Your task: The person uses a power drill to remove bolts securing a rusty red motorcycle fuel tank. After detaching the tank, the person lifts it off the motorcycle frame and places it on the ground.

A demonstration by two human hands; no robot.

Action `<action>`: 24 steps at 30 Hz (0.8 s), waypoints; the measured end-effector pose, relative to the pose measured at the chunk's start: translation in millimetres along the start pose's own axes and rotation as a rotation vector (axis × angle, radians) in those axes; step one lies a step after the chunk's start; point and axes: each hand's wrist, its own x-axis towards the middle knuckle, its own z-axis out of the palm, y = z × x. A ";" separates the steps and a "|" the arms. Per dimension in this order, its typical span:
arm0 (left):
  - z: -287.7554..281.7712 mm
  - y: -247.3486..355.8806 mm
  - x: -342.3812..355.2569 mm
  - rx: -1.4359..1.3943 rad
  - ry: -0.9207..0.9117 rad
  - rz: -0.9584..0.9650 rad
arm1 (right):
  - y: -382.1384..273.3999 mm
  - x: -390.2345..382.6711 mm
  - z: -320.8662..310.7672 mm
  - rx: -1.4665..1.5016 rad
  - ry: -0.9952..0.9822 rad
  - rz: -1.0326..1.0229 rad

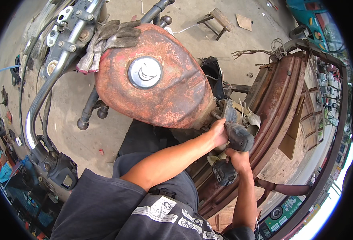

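Drill [240, 137] is at the fuel tank's [166, 94] narrow rear edge, socket shaft [215, 115] pointing in under it. Right hand [238, 159]: fingers wrapped round the grip. Left hand [219, 134]: fingers curled tight on the drill's nose, right by the shaft. Both bare.

Main risk, I'd say: left fingers get nipped if the shaft spins or kicks sideways. Can't see the socket's seat; if it's cocked, it may slip and round something off. Loose wires [244, 110] close by could snag and wind up. Gloves [111, 40] sit over the tank's front edge; vibration might drop them.
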 end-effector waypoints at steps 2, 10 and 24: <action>0.7 -2.8 -10.2 0.049 0.046 0.002 | 4.8 -6.7 9.7 -0.015 0.021 -0.030; -21.6 -7.7 -21.6 0.140 0.216 -0.035 | 58.3 -22.0 54.5 -0.177 0.201 -0.202; -59.0 18.9 -42.9 0.230 -0.003 -0.131 | 48.7 -39.4 91.7 -0.306 0.151 -0.297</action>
